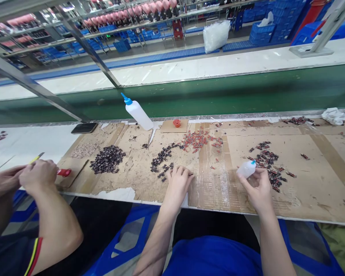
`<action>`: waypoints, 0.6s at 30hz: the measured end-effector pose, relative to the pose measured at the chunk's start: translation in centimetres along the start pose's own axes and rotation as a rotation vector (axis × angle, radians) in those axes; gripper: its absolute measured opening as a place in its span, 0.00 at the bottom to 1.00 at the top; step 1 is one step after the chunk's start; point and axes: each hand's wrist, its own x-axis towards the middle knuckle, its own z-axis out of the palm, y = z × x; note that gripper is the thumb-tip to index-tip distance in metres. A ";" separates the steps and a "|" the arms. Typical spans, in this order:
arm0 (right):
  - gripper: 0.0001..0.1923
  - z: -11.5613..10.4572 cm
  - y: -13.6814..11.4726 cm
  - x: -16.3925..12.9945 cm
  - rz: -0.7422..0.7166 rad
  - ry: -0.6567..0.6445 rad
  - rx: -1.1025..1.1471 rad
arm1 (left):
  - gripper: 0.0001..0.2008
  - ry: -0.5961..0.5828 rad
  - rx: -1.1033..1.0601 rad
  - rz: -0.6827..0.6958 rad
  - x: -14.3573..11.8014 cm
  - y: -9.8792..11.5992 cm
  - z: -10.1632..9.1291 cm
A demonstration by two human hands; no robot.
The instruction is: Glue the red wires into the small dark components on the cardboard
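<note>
So the fingers (254,177) of the right hand (258,188) are wrapped around a small squeeze bottle (246,169) with a blue tip, held just above the counter (319,191), nozzle pointing up and to the right toward the pile of dark and red bits (268,165) sitting right beside it. The left hand (178,182) is flat-ish on the cardboard, fingers narrow and pressed down at the near edge of a string of small dark parts (162,161); I can't tell if it's actually pinching one or just pinning it in place. My read is this is the pick-and-dab stage: one hand sorting out a piece, the other keeping the bottle ready. The next move looks like it calls for getting a single part clear of the cluster and bringing nozzle and part together, since right now they're well apart, with a strip of taped cardboard between the two hands. Further out there's a scatter of red parts (199,140) behind the left hand, a bigger dark heap (107,159) off to the left, a tall white bottle (138,111) with a blue nozzle leaning near the green conveyor belt (247,94), and a little red cap (176,123). A co-worker's hands (25,178) at far left are closed around a yellow-handled tool (36,157).
</note>
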 end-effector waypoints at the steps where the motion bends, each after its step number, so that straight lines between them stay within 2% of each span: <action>1: 0.23 0.1 -0.2 -0.2 0.018 0.015 0.056 | 0.04 0.003 -0.014 0.030 0.0 0.4 0.4; 6: 0.21 0.5 -0.8 -0.5 0.043 0.097 0.210 | 0.03 -0.056 -0.113 0.184 0.1 2.5 2.1; 10: 0.17 1.0 -0.8 -0.7 0.095 0.111 0.281 | 0.06 -0.043 -0.157 0.210 -0.2 2.6 2.2; 14: 0.17 2.0 -1.3 -1.2 0.080 0.087 0.205 | 0.08 -0.052 -0.224 0.206 -0.4 1.9 2.2; 18: 0.15 2.9 -1.8 -1.9 0.079 0.109 0.108 | 0.10 -0.049 -0.292 0.190 -0.3 1.8 3.1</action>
